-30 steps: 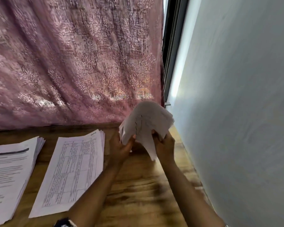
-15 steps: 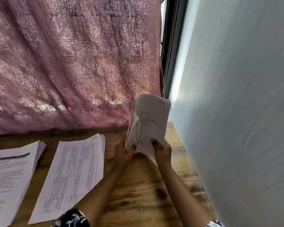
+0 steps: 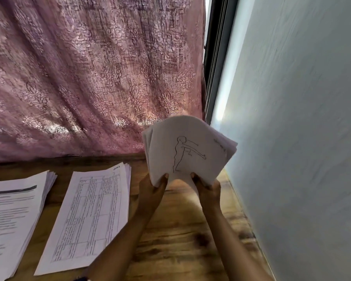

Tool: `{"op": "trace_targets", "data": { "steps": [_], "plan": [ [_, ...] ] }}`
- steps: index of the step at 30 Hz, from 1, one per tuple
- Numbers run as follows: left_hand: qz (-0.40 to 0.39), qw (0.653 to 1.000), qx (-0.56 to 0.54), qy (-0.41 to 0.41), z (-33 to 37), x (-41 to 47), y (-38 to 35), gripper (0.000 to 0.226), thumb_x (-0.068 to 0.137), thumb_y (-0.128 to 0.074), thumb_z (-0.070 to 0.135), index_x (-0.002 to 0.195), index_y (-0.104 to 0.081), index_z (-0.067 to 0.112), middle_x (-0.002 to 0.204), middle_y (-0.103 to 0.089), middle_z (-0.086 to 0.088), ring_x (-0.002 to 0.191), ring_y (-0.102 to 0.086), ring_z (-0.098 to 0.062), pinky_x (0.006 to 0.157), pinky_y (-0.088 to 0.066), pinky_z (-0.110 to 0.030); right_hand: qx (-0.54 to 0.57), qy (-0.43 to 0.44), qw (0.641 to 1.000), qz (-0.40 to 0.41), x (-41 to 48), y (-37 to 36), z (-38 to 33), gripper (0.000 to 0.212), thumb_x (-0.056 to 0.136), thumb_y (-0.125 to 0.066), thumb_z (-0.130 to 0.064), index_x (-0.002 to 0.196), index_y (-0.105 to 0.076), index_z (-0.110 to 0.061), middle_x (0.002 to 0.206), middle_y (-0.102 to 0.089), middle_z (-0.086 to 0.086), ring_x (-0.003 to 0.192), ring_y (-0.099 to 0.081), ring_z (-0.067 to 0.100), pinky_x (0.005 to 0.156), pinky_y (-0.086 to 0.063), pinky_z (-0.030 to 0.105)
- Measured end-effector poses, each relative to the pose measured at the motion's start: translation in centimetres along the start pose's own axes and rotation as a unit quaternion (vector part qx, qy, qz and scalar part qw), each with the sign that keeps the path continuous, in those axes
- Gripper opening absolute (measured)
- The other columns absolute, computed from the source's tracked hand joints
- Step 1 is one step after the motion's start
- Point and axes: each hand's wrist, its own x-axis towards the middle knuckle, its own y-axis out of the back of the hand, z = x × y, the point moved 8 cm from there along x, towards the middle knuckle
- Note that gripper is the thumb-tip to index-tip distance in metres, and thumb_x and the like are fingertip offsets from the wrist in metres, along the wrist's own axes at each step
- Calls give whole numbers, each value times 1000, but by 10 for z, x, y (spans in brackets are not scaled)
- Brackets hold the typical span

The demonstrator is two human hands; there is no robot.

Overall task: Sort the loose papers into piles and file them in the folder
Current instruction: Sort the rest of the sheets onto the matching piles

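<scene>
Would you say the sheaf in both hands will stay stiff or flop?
Probably floppy: the sheaf bows over above the left hand and right hand, which grip only its bottom edge. Its sheets fan out at the right, so they may slip apart if the grip loosens.

Daylight is filtered through the pink curtain (image 3: 89, 78); a bright strip is thrown on the wall (image 3: 292, 118), which is smeared by blur.

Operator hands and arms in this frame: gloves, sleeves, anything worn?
No gloves on the left hand or right hand. Left forearm and right forearm are bare in view. A dark sliver sits at the bottom edge by the left arm, too cropped to tell sleeve from band.
</scene>
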Motion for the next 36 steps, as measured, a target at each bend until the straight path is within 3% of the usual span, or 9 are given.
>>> {"op": "trace_targets", "data": {
  "steps": [5,9,12,16,21,24,27,32,36],
  "plan": [
    [-37,997,21,61,-29,-7,-9,21,93,-60,19,113,-54,15,104,-62,-2,106,-64,-28,69,-52,-10,-126,-56,990,-42,-2,-7,25,10,87,-68,-15,96,-65,-12,83,-66,-5,83,-65,21,67,-59,30],
    [14,999,2,39,-7,-7,4,23,91,-63,12,105,-52,28,97,-62,6,93,-64,-14,69,-51,-8,-89,-31,995,-33,-1,-4,5,6,86,-70,-14,88,-66,-12,78,-66,-1,74,-61,16,62,-52,29],
    [-2,999,1,54,-1,-6,13,40,89,-66,9,100,-44,41,102,-57,9,89,-56,-7,73,-45,-9,-37,-50,996,-70,-6,-2,-4,26,85,-69,-32,106,-61,-19,94,-66,-1,85,-64,13,71,-58,31],
    [-40,989,62,128,-29,-11,27,77,84,-73,19,147,-29,23,130,-50,-1,115,-48,-18,97,-37,-28,-89,-91,988,-87,-9,12,6,13,92,-61,-23,105,-58,-24,104,-66,0,95,-65,22,79,-58,39],
    [-91,960,75,254,-60,-53,21,54,87,-69,13,134,-46,1,133,-55,-17,116,-52,-27,88,-36,-24,-246,-187,946,-98,-27,23,41,27,92,-60,-16,119,-60,-11,117,-66,7,100,-62,23,84,-50,34],
    [-97,954,82,271,-78,-77,21,58,85,-71,13,136,-45,4,135,-53,-16,119,-50,-26,90,-36,-26,-335,-194,915,-116,-44,29,49,28,93,-58,-17,120,-59,-8,120,-64,9,103,-60,25,85,-50,34],
    [-92,961,135,222,-71,-94,24,74,83,-74,17,145,-32,13,145,-43,-11,131,-41,-25,102,-32,-28,-393,-177,893,-132,-57,33,44,34,93,-59,-18,124,-54,-8,125,-61,10,110,-58,28,81,-44,27],
    [1,926,377,-16,-28,-78,28,101,78,-76,40,153,-10,22,158,-21,-12,140,-30,-33,110,-27,-43,-417,-174,881,-142,-74,35,42,41,92,-60,-19,131,-50,-8,130,-58,10,114,-56,28,84,-42,27],
    [-116,861,492,-54,-44,-26,-14,79,92,-50,54,154,-15,22,161,-13,-8,148,-12,-29,118,-10,-51,-431,-176,873,-144,-76,36,39,41,91,-61,-19,129,-51,-7,129,-59,11,113,-57,29,84,-44,29]
  ]
}}
